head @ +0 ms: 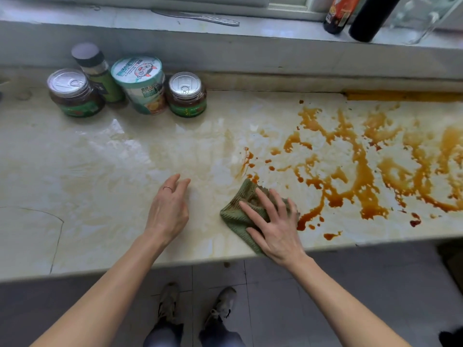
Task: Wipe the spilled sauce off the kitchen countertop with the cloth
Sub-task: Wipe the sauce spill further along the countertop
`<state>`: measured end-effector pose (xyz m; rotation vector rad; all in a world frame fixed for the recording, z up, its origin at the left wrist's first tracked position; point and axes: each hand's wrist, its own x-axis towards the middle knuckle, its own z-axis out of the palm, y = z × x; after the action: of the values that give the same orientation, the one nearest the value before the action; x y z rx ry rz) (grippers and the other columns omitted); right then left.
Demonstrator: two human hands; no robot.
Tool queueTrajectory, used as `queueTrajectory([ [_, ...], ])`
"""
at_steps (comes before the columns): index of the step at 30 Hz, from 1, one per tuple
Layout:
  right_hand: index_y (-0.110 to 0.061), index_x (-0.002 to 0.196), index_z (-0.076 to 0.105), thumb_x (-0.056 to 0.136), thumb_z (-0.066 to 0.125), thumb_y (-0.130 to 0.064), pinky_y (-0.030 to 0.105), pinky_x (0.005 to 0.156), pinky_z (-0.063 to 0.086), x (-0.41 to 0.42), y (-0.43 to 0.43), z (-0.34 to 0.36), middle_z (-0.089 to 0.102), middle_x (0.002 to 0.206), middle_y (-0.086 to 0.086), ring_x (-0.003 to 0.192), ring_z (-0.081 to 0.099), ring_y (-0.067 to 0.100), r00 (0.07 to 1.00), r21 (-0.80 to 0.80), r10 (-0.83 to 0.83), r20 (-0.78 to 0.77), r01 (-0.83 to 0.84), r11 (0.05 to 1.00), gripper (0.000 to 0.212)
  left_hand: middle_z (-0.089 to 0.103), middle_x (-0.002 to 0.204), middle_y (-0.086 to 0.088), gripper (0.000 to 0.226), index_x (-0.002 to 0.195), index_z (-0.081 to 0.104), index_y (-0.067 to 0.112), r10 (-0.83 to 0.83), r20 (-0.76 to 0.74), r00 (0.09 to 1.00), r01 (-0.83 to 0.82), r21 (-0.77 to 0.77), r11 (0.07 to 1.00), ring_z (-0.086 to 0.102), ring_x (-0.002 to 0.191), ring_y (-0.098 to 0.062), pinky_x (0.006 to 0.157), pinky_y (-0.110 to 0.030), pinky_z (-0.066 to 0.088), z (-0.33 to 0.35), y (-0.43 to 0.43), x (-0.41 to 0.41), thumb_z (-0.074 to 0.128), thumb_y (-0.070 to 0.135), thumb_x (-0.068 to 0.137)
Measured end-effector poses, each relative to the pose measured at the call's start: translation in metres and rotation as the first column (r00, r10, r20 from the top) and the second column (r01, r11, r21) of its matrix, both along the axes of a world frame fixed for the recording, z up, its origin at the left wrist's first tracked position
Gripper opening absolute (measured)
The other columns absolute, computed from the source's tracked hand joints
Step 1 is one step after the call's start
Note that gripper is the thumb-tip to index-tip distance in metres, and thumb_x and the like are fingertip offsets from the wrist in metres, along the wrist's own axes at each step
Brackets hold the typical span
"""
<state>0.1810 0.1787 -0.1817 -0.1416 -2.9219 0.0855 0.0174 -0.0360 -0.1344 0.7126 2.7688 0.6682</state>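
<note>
Orange-brown sauce [360, 166] is spilled in streaks and puddles over the right half of the pale marble countertop [100, 171]. A folded green ribbed cloth [236, 216] lies near the counter's front edge, at the left rim of the spill. My right hand [273, 224] presses flat on the cloth with fingers spread and straight. My left hand [169, 209] rests on the bare counter to the left of the cloth, fingers relaxed and holding nothing. A faint yellowish smear tints the counter left of the cloth.
Two sealed sauce jars [186, 95] [75, 93], a printed tub [140, 83] and a dark-capped bottle [96, 71] stand at the back left. On the window ledge are a knife [198, 17], dark bottles [370, 16] and a glass container [423, 18]. Tiled floor lies below the front edge.
</note>
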Motion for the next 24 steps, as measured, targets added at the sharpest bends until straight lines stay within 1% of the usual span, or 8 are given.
queueTrajectory([
  [4, -0.046, 0.15, 0.03, 0.097, 0.038, -0.053, 0.064, 0.111, 0.02, -0.016, -0.039, -0.012, 0.024, 0.162, -0.003, 0.149, 0.02, 0.029, 0.978, -0.006, 0.186, 0.091, -0.186, 0.982, 0.054, 0.024, 0.153, -0.017, 0.059, 0.141, 0.037, 0.015, -0.03, -0.027, 0.999, 0.027, -0.091, 0.995, 0.024, 0.14, -0.033, 0.112, -0.048, 0.029, -0.01, 0.011, -0.013, 0.045, 0.0, 0.084],
  [6, -0.047, 0.148, 0.031, 0.097, 0.037, -0.053, 0.064, 0.112, 0.019, -0.028, -0.05, -0.012, 0.028, 0.16, -0.006, 0.147, 0.023, 0.028, 0.974, -0.041, 0.193, 0.118, -0.189, 0.981, 0.052, 0.015, 0.156, -0.013, 0.06, 0.144, 0.029, 0.02, -0.017, 0.001, 1.0, 0.017, -0.17, 0.985, 0.014, 0.144, -0.031, 0.114, -0.051, 0.021, -0.015, 0.013, -0.019, 0.045, 0.007, 0.087],
  [8, -0.045, 0.145, 0.037, 0.096, 0.037, -0.051, 0.063, 0.112, 0.022, -0.035, -0.042, -0.011, 0.035, 0.156, -0.006, 0.145, 0.029, 0.026, 0.989, -0.067, 0.116, 0.094, -0.11, 0.992, 0.05, 0.008, 0.158, -0.009, 0.059, 0.146, 0.022, 0.022, 0.009, 0.036, 0.999, -0.001, -0.224, 0.975, 0.007, 0.145, -0.028, 0.115, -0.052, 0.015, -0.017, 0.012, -0.023, 0.043, 0.014, 0.091],
  [10, -0.043, 0.143, 0.041, 0.095, 0.038, -0.044, 0.063, 0.113, 0.023, -0.032, -0.016, -0.009, 0.04, 0.153, -0.005, 0.143, 0.031, 0.027, 0.995, -0.105, -0.064, 0.081, 0.072, 0.992, 0.049, 0.003, 0.158, -0.007, 0.058, 0.148, 0.017, 0.023, 0.009, 0.046, 0.999, 0.003, -0.249, 0.969, 0.003, 0.146, -0.026, 0.116, -0.051, 0.012, -0.019, 0.008, -0.023, 0.04, 0.019, 0.094],
  [14, -0.029, 0.129, 0.059, 0.087, 0.05, -0.011, 0.06, 0.104, 0.034, -0.016, 0.006, -0.005, 0.054, 0.139, 0.006, 0.129, 0.044, 0.037, 0.922, -0.226, -0.385, -0.048, 0.365, 0.903, 0.047, 0.0, 0.159, -0.006, 0.057, 0.148, 0.012, 0.023, -0.006, 0.062, 0.998, 0.023, -0.28, 0.96, 0.001, 0.146, -0.025, 0.116, -0.051, 0.012, -0.02, 0.008, -0.024, 0.036, 0.023, 0.096],
  [17, -0.028, 0.123, 0.062, 0.074, 0.05, 0.004, 0.053, 0.097, 0.035, -0.02, -0.042, -0.008, 0.057, 0.132, 0.005, 0.117, 0.047, 0.035, 0.948, -0.211, -0.309, -0.08, 0.287, 0.934, 0.06, -0.001, 0.159, -0.006, 0.058, 0.149, 0.01, 0.023, 0.007, 0.052, 0.999, 0.009, -0.297, 0.955, 0.0, 0.146, -0.025, 0.116, -0.051, 0.012, -0.021, 0.011, -0.024, 0.035, 0.022, 0.096],
  [21, -0.034, 0.126, 0.061, 0.08, 0.045, -0.007, 0.044, 0.086, 0.039, -0.03, -0.027, -0.007, 0.058, 0.131, 0.002, 0.111, 0.046, 0.029, 0.998, -0.096, -0.062, -0.027, 0.059, 0.994, 0.056, -0.004, 0.159, -0.004, 0.06, 0.149, 0.008, 0.024, 0.011, 0.082, 0.997, 0.014, -0.301, 0.954, -0.004, 0.146, -0.022, 0.117, -0.049, 0.009, -0.02, 0.009, -0.024, 0.035, 0.019, 0.096],
  [24, -0.033, 0.131, 0.06, 0.083, 0.062, -0.001, 0.043, 0.084, 0.039, -0.033, 0.009, 0.001, 0.059, 0.131, 0.005, 0.11, 0.045, 0.03, 0.94, -0.148, -0.341, -0.015, 0.335, 0.93, 0.057, -0.006, 0.159, -0.003, 0.061, 0.15, 0.007, 0.025, 0.014, 0.101, 0.995, 0.016, -0.293, 0.956, -0.005, 0.146, -0.021, 0.117, -0.048, 0.007, -0.019, 0.01, -0.024, 0.036, 0.02, 0.096],
])
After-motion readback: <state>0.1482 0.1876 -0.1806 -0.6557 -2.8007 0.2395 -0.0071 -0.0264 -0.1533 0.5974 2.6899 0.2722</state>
